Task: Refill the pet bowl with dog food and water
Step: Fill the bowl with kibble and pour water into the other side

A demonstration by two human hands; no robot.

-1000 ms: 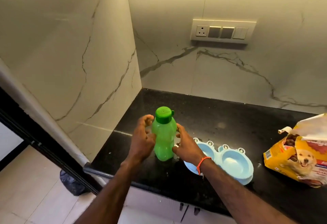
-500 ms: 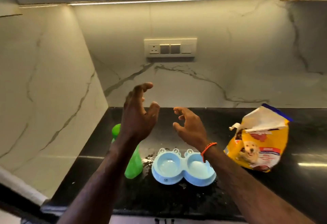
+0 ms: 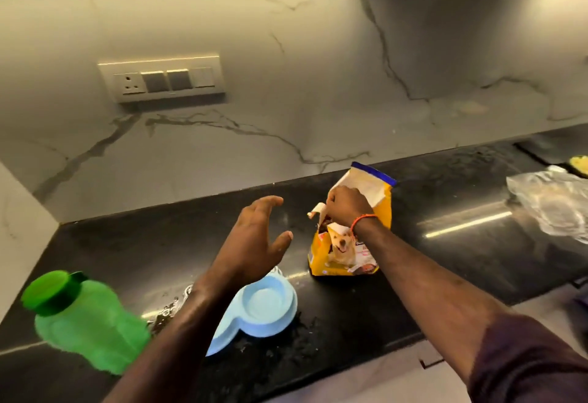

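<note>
A yellow dog food bag with a dog picture stands open on the black counter. My right hand grips the bag's torn top edge. My left hand hovers open above the counter, left of the bag, holding nothing. Below it lies the light blue double pet bowl, its left half hidden by my left forearm. A green water bottle with its cap on stands at the counter's front left.
Water is spilled on the counter around the bowl. A crumpled clear plastic bag lies at the far right, beside something yellow-green. A switch panel is on the marble back wall.
Both hands left the green bottle and moved right. My right hand reached the dog food bag and took hold of its top. The view swung right.
</note>
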